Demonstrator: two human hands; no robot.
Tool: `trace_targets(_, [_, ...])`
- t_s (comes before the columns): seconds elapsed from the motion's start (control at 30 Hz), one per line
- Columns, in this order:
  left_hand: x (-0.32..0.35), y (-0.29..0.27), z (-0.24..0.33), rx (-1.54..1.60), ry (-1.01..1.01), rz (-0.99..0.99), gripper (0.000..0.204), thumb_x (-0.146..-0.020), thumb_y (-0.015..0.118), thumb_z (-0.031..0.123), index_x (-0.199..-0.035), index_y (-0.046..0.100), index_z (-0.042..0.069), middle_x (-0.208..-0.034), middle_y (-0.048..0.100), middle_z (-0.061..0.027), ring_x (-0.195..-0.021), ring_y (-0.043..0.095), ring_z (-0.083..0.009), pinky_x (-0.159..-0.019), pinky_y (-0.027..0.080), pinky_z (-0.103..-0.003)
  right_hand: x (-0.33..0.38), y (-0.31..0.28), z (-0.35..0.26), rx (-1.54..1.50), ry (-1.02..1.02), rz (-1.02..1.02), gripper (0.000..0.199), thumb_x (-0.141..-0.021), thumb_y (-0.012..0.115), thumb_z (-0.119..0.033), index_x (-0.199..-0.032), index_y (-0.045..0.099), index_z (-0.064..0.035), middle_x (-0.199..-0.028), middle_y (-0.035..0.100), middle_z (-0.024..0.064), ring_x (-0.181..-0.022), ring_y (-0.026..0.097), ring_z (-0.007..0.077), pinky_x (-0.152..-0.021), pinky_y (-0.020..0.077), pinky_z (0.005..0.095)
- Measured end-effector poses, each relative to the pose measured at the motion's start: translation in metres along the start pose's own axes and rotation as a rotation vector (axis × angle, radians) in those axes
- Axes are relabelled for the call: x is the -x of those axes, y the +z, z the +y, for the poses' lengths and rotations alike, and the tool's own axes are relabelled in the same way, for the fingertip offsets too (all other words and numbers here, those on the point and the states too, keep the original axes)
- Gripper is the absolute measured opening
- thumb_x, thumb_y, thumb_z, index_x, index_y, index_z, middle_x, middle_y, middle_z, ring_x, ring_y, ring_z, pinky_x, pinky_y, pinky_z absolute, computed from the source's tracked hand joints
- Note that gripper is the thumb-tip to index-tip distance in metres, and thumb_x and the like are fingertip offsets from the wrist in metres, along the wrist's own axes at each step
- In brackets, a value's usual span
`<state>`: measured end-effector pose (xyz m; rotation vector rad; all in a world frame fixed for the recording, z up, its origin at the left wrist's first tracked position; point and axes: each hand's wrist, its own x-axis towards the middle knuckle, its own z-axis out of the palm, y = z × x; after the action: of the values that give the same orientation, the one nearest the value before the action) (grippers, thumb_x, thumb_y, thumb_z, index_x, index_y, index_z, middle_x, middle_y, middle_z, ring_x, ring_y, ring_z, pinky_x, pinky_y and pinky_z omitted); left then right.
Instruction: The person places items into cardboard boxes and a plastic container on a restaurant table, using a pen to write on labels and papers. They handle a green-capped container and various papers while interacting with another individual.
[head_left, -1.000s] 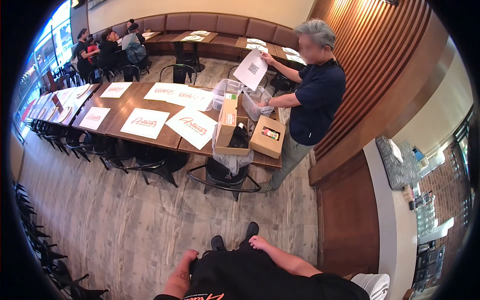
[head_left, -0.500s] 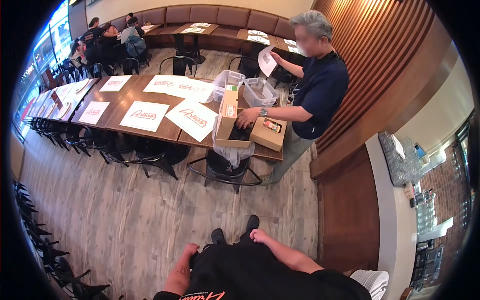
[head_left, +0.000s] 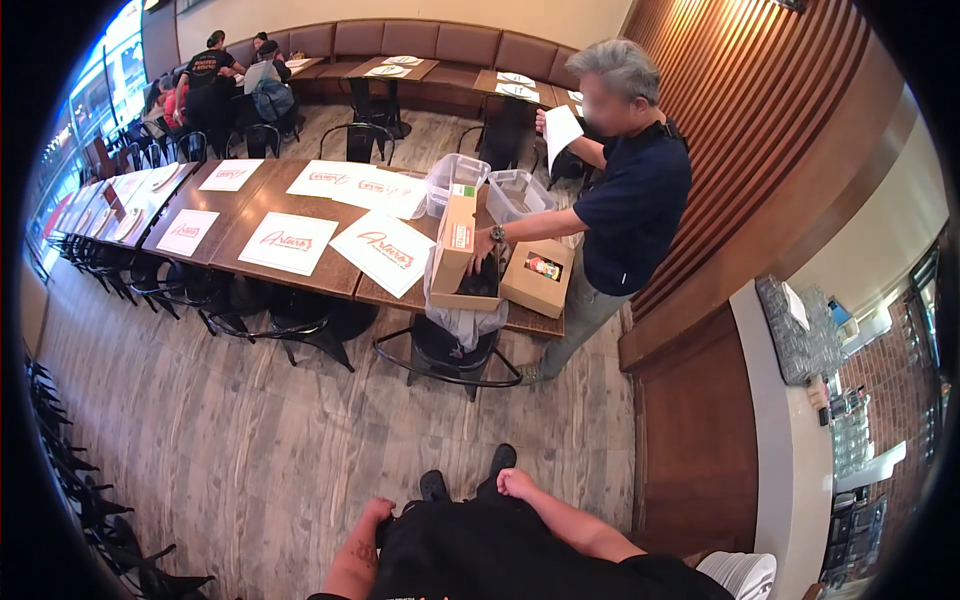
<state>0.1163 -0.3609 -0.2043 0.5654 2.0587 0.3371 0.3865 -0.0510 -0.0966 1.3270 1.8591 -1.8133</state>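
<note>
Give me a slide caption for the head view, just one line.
Left hand and right hand held low, as a person holding paper reaches into a box on the table.

Ahead of me the desk (head_left: 265, 195) runs off to the left, with paper mats (head_left: 383, 253) laid along both its sides. Near its right end stands a carton (head_left: 455, 235); a box (head_left: 537, 277) sits just right of it, and two tubs (head_left: 458, 180) stand behind. A co-worker (head_left: 635, 200) stands at that end, one hand (head_left: 480, 258) in the carton. A chair (head_left: 450, 350) is before the carton. My left fingers (head_left: 378, 511) and right fingers (head_left: 515, 484) are apart, nearer me than the chair; a plate stack (head_left: 738, 573) lies to my right.
</note>
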Motion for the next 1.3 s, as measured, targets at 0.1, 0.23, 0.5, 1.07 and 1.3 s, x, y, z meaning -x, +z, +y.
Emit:
trace_targets(0.1, [0.006,-0.003,0.008,0.191,-0.111,-0.033,0.027,-0.077,0.065,0.029,-0.097,0.071,0.011,-0.093,0.069,-0.0092,-0.089,0.066,-0.0209,-0.082,0.050,-0.034,-0.002,-0.001,0.005,0.018,0.008,-0.016,0.024,-0.080,0.036,-0.002,-0.073,0.059,-0.0072,-0.069,0.062,0.0055,-0.061,0.058,0.0140,-0.054,0.0467,0.0285])
trace_targets(0.23, [0.014,-0.006,0.011,0.249,-0.116,-0.033,0.026,-0.078,0.064,0.028,-0.095,0.072,0.011,-0.093,0.069,-0.0090,-0.086,0.067,-0.0207,-0.080,0.051,-0.032,0.000,-0.003,0.004,0.059,0.019,-0.016,0.023,-0.079,0.037,-0.002,-0.072,0.059,-0.0076,-0.070,0.062,0.0046,-0.060,0.057,0.0137,-0.053,0.0454,0.0284])
trace_targets(0.5, [0.015,-0.011,0.012,0.123,0.029,0.009,0.025,-0.079,0.062,0.026,-0.097,0.071,0.011,-0.094,0.069,-0.0093,-0.086,0.067,-0.0213,-0.081,0.050,-0.032,0.005,-0.001,-0.011,0.071,0.059,-0.034,0.022,-0.079,0.039,-0.003,-0.072,0.059,-0.0088,-0.070,0.062,0.0033,-0.060,0.056,0.0129,-0.051,0.0434,0.0275])
trace_targets(1.07, [-0.022,-0.004,-0.022,-0.150,0.231,0.015,0.029,-0.079,0.061,0.033,-0.097,0.071,0.013,-0.096,0.069,-0.0100,-0.091,0.066,-0.0236,-0.084,0.049,-0.034,0.003,0.002,-0.018,0.104,0.061,-0.056,0.022,-0.076,0.039,-0.002,-0.071,0.059,-0.0097,-0.069,0.062,0.0028,-0.059,0.056,0.0118,-0.049,0.0425,0.0270])
trace_targets(1.3, [-0.018,-0.009,-0.005,0.105,-0.038,-0.093,0.031,-0.079,0.060,0.036,-0.098,0.070,0.013,-0.099,0.068,-0.0100,-0.095,0.064,-0.0243,-0.085,0.049,-0.034,0.002,0.002,-0.013,0.102,0.071,-0.032,0.022,-0.077,0.039,-0.003,-0.071,0.059,-0.0098,-0.069,0.062,0.0028,-0.058,0.055,0.0116,-0.049,0.0417,0.0268])
